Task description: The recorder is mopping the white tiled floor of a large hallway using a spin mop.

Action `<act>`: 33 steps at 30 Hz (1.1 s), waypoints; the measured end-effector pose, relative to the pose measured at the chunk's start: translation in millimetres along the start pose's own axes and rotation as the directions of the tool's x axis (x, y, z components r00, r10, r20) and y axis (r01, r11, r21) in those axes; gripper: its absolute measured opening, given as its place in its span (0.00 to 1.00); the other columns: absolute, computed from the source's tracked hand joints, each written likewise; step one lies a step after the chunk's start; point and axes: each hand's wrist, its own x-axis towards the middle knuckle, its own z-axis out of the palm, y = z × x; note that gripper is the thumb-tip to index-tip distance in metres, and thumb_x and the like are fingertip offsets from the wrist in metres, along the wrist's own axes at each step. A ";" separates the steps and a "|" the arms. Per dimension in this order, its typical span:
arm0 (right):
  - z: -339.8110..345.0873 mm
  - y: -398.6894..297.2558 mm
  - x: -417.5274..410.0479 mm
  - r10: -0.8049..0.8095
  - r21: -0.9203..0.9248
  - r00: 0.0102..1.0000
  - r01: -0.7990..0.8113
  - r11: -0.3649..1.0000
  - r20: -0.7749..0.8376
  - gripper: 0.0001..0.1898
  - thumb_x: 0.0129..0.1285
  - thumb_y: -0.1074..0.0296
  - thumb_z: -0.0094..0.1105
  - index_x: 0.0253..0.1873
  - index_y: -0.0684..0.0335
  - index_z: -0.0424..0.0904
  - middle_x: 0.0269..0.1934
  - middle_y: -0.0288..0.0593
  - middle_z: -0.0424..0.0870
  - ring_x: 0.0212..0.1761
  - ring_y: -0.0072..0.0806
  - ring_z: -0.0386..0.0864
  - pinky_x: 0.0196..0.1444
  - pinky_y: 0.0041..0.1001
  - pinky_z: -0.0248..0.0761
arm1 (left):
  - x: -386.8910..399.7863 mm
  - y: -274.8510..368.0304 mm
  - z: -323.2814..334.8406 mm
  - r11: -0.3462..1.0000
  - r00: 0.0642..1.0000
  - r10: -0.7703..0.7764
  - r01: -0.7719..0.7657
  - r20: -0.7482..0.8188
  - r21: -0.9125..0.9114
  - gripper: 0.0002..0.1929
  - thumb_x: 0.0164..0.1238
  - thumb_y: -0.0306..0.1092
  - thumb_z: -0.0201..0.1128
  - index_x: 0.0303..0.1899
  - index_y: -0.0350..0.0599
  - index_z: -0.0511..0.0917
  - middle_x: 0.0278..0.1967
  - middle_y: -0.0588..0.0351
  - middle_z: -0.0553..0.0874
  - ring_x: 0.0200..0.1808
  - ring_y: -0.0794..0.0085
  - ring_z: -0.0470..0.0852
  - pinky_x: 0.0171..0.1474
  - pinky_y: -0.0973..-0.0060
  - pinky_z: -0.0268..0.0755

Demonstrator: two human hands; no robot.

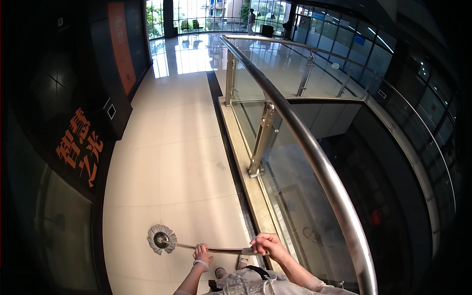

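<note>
A round spin mop head (162, 239) with grey strands rests spread on the tiled floor (169, 166), ahead and to the left of me. From its dark hub a slim mop handle (225, 251) runs to the right across my body. My left hand (202, 253), with a pale band at the wrist, grips the middle of the handle. At the handle's light grey end, beside the railing, my right hand (268, 243) is closed around the grip. Both of my shoes show just below the handle.
On the right runs a steel handrail (313, 147) with glass panels and a steel post (261, 140), set on a stone curb (254, 199) above an open drop. A dark wall bearing orange writing (81, 147) lines the left. Far off, a person (251, 22) stands near tall windows.
</note>
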 end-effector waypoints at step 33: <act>57.3 -105.7 -197.2 -0.820 -0.484 0.571 0.708 0.514 -0.038 0.18 0.73 0.64 0.37 0.29 0.65 0.71 0.05 0.28 0.62 0.03 0.13 0.57 0.11 0.16 0.53 | -75.3 188.1 2.3 0.703 0.700 0.700 -0.643 0.140 -0.304 0.22 0.50 0.26 0.63 0.47 0.53 0.67 0.47 0.58 0.73 0.56 0.62 0.70 0.54 0.60 0.58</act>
